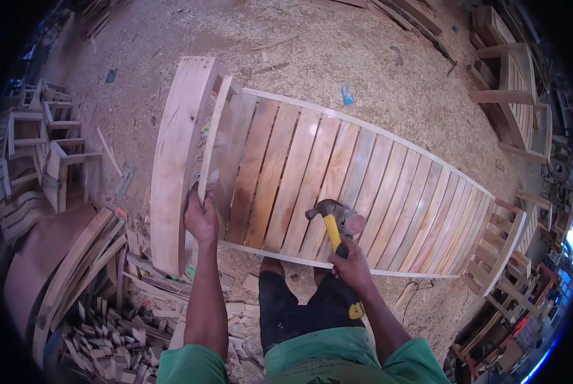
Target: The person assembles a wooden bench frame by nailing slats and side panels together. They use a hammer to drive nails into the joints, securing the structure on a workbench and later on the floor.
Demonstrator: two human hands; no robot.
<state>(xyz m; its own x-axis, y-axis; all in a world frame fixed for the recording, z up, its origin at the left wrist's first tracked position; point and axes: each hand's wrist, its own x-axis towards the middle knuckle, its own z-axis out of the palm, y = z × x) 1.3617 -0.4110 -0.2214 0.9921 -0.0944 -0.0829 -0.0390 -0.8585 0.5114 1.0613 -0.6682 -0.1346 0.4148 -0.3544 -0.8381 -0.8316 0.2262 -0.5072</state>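
A long wooden bed frame with crosswise slats point(315, 153) stretches before me from left to right. At its left end rises a broad pale headboard board point(179, 147), and a narrow wooden rail point(214, 131) runs alongside it. My left hand point(201, 217) is closed around the near end of that rail. In my right hand point(352, 264) is a claw hammer point(331, 228) with a yellow and dark handle, its head raised over the slats. Just behind the hammer head sits a small round container point(354, 223) with a pinkish top, partly hidden.
Wood shavings cover the floor point(293, 48). Offcuts point(110, 339) are heaped at the lower left, below stacked curved boards point(75, 269). Small wooden frames point(59, 150) stand at the far left. More slatted furniture point(514, 96) stands at the upper right.
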